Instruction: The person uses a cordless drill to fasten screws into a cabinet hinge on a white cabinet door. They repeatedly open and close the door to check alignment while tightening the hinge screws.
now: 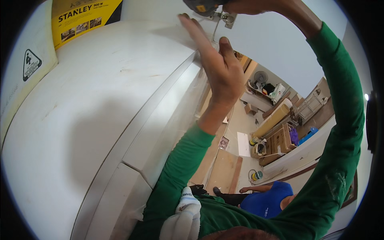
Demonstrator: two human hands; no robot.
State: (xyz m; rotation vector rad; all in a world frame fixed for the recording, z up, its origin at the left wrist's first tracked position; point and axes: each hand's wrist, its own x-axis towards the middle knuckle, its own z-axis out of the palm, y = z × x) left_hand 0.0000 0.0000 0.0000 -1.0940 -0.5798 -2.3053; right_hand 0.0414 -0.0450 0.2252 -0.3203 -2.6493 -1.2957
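Observation:
My left hand [218, 64] reaches up with fingers spread, its fingertips pressed flat on the top of a white cabinet [100, 112] near its edge, beside a metal hinge [225, 17]. My right hand [256, 6] is at the top of the picture, gripping a dark power tool [202, 6] whose tip sits at the hinge. Both arms wear green sleeves. Most of the tool is cut off by the picture's upper edge.
A yellow tool box [82, 18] rests on the cabinet at top left. A white work glove [184, 218] lies on my chest. Below, a person in a blue shirt [266, 200] crouches on the floor among wooden boards [224, 170], cardboard boxes [280, 142] and a fan [261, 77].

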